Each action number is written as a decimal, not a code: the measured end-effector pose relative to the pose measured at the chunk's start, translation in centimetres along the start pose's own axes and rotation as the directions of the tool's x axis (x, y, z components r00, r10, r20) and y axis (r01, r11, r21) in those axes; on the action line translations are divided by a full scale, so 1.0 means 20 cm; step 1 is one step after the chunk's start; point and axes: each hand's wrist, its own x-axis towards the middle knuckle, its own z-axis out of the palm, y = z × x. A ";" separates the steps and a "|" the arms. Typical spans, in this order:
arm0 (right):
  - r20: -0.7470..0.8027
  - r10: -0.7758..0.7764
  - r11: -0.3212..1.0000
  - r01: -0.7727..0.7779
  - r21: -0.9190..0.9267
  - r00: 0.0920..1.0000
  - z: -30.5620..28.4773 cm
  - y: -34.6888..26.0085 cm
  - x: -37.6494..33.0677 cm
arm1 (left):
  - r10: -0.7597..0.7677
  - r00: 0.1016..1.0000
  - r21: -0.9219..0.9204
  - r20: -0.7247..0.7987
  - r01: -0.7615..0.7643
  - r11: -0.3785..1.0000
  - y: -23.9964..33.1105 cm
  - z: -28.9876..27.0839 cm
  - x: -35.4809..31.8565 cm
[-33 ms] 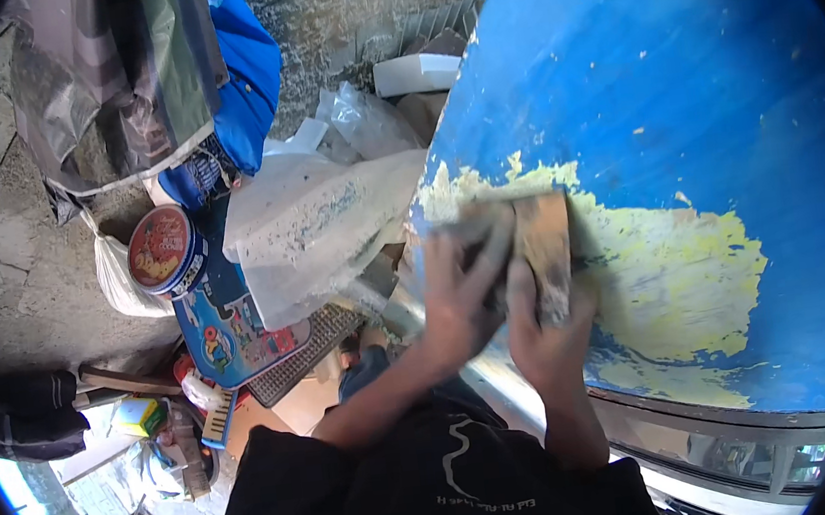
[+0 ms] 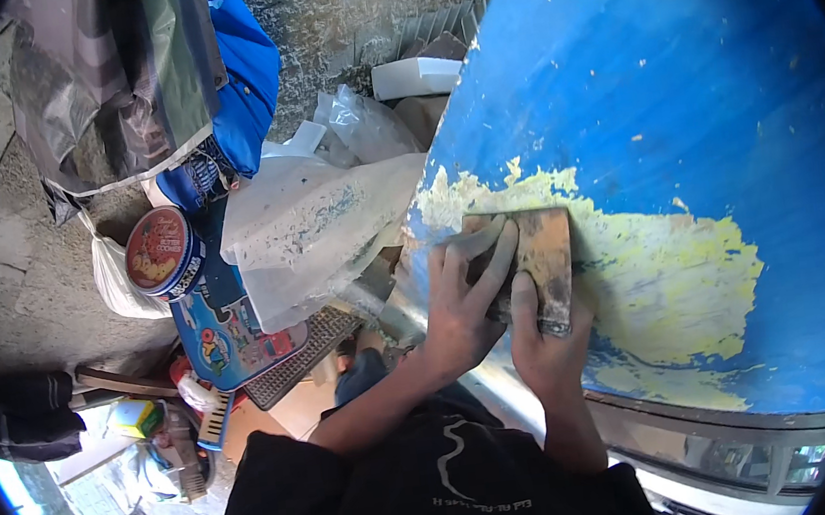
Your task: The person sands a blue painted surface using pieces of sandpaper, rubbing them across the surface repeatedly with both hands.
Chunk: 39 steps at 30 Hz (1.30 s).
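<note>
Both hands hold a flat brown sanding block [image 2: 540,244], its face stained dark near the lower end, against a blue painted panel [image 2: 694,67]. My left hand [image 2: 463,292] spreads its fingers over the block's left side. Along the lower right side of it, my right hand [image 2: 549,344] grips with the thumb lying on top. Dust greys the fingers of both. Under and beside the block runs a patch of pale yellow filler [image 2: 676,280] with ragged edges; the block's underside is hidden.
Left of the panel hangs a whitish plastic sheet [image 2: 318,217]. Farther left are a round cookie tin [image 2: 160,249], a blue picture-printed board [image 2: 230,342] and a draped tarp [image 2: 117,77]. A dark-framed window [image 2: 744,444] borders the panel's near edge. Behind stands a rough wall [image 2: 348,23].
The sanding block and both hands have shifted slightly toward me over the filler. The hands, blurred before, now show sharply.
</note>
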 end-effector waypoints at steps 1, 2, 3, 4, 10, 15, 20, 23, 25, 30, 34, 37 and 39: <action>-0.076 -0.104 0.994 0.101 -0.040 0.992 0.01 0.02 0.02 | 0.014 0.999 0.003 -0.033 -0.013 1.000 -0.01 0.03 0.01; -0.150 -0.191 0.980 0.179 -0.086 0.970 0.03 0.01 0.01 | 0.020 0.999 0.003 -0.049 -0.020 1.000 0.01 0.03 0.01; -0.041 -0.099 0.985 0.092 -0.144 0.994 0.01 -0.05 0.05 | -0.064 0.996 -0.038 -0.058 0.062 0.997 0.02 0.00 0.06; -0.042 -0.093 0.986 0.086 -0.146 0.995 0.01 -0.04 0.04 | -0.067 0.996 -0.040 -0.053 0.065 0.997 0.03 0.00 0.05; -0.117 -0.095 0.995 0.098 0.024 0.989 0.04 0.07 0.04 | -0.074 0.997 0.021 0.002 0.074 0.997 -0.03 0.04 -0.03; -0.063 -0.146 0.988 0.142 -0.066 0.987 0.03 -0.02 -0.01 | -0.137 0.990 -0.056 0.020 0.138 0.989 -0.01 -0.02 -0.03; 0.012 -0.176 0.948 0.172 -0.267 0.984 0.02 -0.05 -0.01 | -0.171 0.979 -0.157 0.109 0.187 0.970 -0.02 -0.05 -0.01; -0.045 -0.106 0.991 0.102 -0.084 0.993 -0.01 0.02 -0.02 | -0.107 0.993 -0.096 0.053 0.111 0.989 0.03 0.01 -0.06; -0.056 -0.215 0.962 0.202 -0.183 0.975 -0.01 0.03 0.03 | -0.038 0.999 -0.015 -0.018 0.037 0.999 0.02 0.06 -0.07; 0.042 -0.200 0.964 0.205 -0.170 0.979 0.00 0.00 0.05 | -0.193 0.976 -0.092 -0.100 0.184 0.979 -0.02 0.04 0.02; 0.019 -0.158 0.977 0.159 -0.140 0.987 0.00 -0.03 0.02 | -0.041 0.999 -0.072 -0.029 0.038 0.997 -0.02 0.04 -0.03; 0.046 -0.088 0.990 0.093 -0.104 0.995 -0.04 -0.03 -0.04 | -0.110 0.994 -0.071 0.004 0.110 0.991 0.02 0.00 -0.02; -0.107 0.005 0.993 0.008 0.120 0.994 -0.03 0.01 -0.02 | -0.062 0.998 -0.052 -0.014 0.061 0.997 0.03 0.05 -0.03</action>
